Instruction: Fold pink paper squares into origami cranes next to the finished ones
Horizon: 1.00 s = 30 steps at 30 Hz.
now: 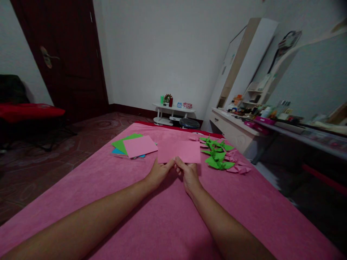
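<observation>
A pink square paper sheet lies on the pink cloth-covered surface in front of me. My left hand pinches its near edge from the left, fingers closed on it. My right hand pinches the same near edge just to the right, also closed on the paper. The two hands almost touch each other. To the left lies a stack of paper sheets, pink on top with green and blue beneath.
Folded green and pink paper cranes lie in a cluster at the right. A dark door and a red seat stand at the left. A small white shelf stands by the far wall; a cluttered dresser stands at the right.
</observation>
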Motion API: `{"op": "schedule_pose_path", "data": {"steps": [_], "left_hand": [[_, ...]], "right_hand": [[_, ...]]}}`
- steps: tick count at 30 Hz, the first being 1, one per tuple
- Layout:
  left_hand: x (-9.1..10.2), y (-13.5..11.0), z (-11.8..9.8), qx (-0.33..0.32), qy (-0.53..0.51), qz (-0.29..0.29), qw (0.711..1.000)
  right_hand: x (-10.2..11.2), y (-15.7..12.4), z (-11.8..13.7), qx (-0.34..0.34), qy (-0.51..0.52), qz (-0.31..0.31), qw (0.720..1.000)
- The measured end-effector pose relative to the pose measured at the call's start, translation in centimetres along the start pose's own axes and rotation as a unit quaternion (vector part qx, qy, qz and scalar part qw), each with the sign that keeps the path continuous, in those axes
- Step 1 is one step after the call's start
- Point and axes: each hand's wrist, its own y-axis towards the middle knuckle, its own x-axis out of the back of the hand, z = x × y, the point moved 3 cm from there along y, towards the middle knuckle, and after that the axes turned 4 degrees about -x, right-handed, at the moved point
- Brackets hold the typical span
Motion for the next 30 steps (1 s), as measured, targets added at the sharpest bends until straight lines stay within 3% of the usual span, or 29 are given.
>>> {"op": "schedule_pose_path", "data": {"steps": [5,9,11,13,15,17,20,25,30], "left_hand": [[1.7,0.8,0.8,-0.012,0.045,-0.035,0.998],[2.9,1.5,1.1,0.007,0.026,-0.068,0.997],[2.8,1.6,1.1,0.018,-0.005,-0.067,0.998],[2.4,1.5,1.1,0.031,-0.025,-0.055,0.998],[1.9,1.1,1.0,0.045,-0.026,-0.048,0.997],[1.6,0.8,0.9,0.057,-0.017,-0.043,0.997],[1.5,0.6,0.9,0.065,-0.007,-0.032,0.997],[1.5,0.6,1.2,0.065,-0.005,-0.022,0.998],[1.1,0.3,1.1,0.087,0.018,-0.011,0.996]], "right_hand": [[3.3,2.0,1.5,0.038,0.037,-0.07,0.996],[6.4,3.1,2.4,0.068,0.14,-0.159,0.975],[5.9,2.9,2.1,0.033,0.137,-0.13,0.981],[3.8,2.3,1.5,-0.038,0.081,-0.003,0.996],[1.7,1.4,1.2,-0.044,0.047,0.067,0.996],[0.4,0.7,1.2,-0.037,0.017,0.089,0.995],[0.1,0.5,1.2,-0.033,-0.025,0.085,0.995],[0.8,0.8,1.3,-0.014,-0.059,0.001,0.998],[0.2,0.2,1.2,0.013,-0.103,-0.008,0.995]]}}
